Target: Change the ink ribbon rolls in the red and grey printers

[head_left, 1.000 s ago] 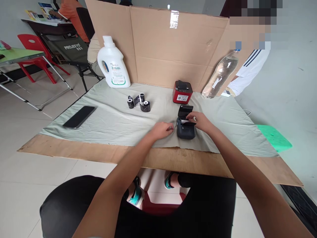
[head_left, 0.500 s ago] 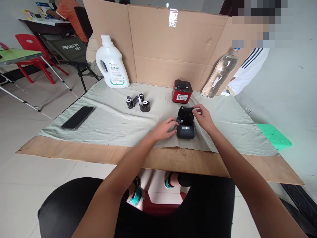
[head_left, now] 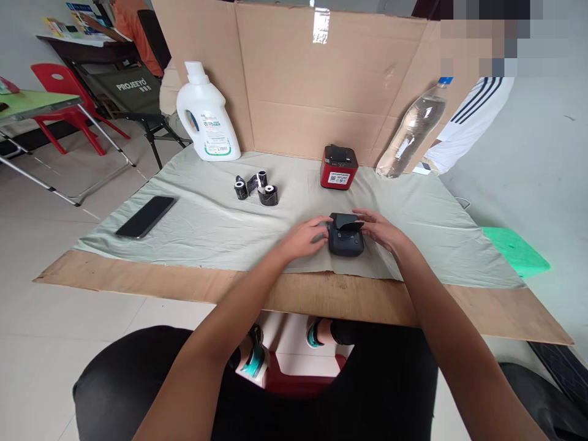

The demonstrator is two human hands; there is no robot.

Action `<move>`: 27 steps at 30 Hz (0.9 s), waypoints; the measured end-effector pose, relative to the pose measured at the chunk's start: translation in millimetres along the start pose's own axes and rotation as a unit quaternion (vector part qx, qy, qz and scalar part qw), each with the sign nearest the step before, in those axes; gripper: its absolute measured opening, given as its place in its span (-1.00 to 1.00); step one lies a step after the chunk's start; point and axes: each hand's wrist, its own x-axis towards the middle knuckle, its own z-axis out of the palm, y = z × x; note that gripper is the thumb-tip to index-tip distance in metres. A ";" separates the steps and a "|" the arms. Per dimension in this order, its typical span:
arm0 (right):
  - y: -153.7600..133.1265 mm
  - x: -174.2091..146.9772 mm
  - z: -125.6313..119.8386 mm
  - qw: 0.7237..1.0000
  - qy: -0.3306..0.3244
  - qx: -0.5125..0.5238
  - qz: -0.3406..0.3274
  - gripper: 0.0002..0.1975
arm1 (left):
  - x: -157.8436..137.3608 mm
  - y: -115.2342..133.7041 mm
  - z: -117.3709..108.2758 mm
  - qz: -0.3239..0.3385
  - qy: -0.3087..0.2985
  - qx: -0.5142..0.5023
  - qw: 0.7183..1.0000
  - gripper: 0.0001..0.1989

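In front of me on the cloth sits a small dark label printer point(head_left: 346, 244), its lid down. A black strip point(head_left: 350, 226) sticks up out of it, across the top. My left hand point(head_left: 305, 237) is curved against the printer's left side, fingertips at its edge. My right hand point(head_left: 377, 229) is at the right side, with the fingers by the lid and the strip's end; the exact contact is partly hidden. Farther back and left lie several black ribbon rolls point(head_left: 268, 195). Behind the printer stands a red box-shaped device point(head_left: 339, 168) with a black top.
A black phone point(head_left: 146, 217) lies on the left of the cloth point(head_left: 215, 239). A white detergent bottle point(head_left: 209, 116) and a tilted clear water bottle point(head_left: 416, 131) lean by the cardboard screen point(head_left: 312, 79). Behind the screen's right end shows a person's white sleeve point(head_left: 473, 125).
The printer's lid, raised before, has come down. My right hand has lowered with it, while my left hand has stayed at the printer's left side. The black strip now lies lower.
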 end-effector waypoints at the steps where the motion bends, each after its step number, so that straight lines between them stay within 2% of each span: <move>1: -0.6 1.5 -1.3 1.000 -0.004 -0.008 0.002 -0.47 | 0.3 -0.3 0.2 0.000 -0.001 -0.003 1.000 -0.82; 6: -4.2 1.6 0.0 0.999 0.006 -0.028 0.019 -0.44 | 1.8 -3.4 6.4 0.036 -0.005 -0.020 0.999 -0.84; 11: 2.9 -24.0 16.9 0.993 0.113 -0.004 0.038 -0.53 | 1.0 -4.9 11.0 0.034 0.011 -0.003 0.999 -0.86; 13: 7.6 -35.3 23.7 0.991 0.132 0.004 0.033 -0.54 | 0.6 -5.6 10.3 0.045 0.028 0.017 0.998 -0.83; 16: 10.9 -42.8 28.3 0.989 0.138 0.023 0.037 -0.59 | 0.7 -7.7 8.8 0.069 0.023 0.021 0.997 -0.77; 20: 5.4 -35.5 23.6 0.988 0.138 0.018 0.073 -0.68 | 2.3 -12.8 10.3 0.091 0.020 -0.002 0.996 -0.71; 24: -4.3 -26.2 16.1 0.988 0.103 0.004 0.111 -0.74 | 4.4 -15.7 13.9 0.114 0.015 -0.007 0.993 -0.68; 27: -9.1 -22.6 12.9 0.990 0.075 -0.006 0.121 -0.75 | 5.4 -12.4 15.0 0.106 0.017 -0.010 0.994 -0.67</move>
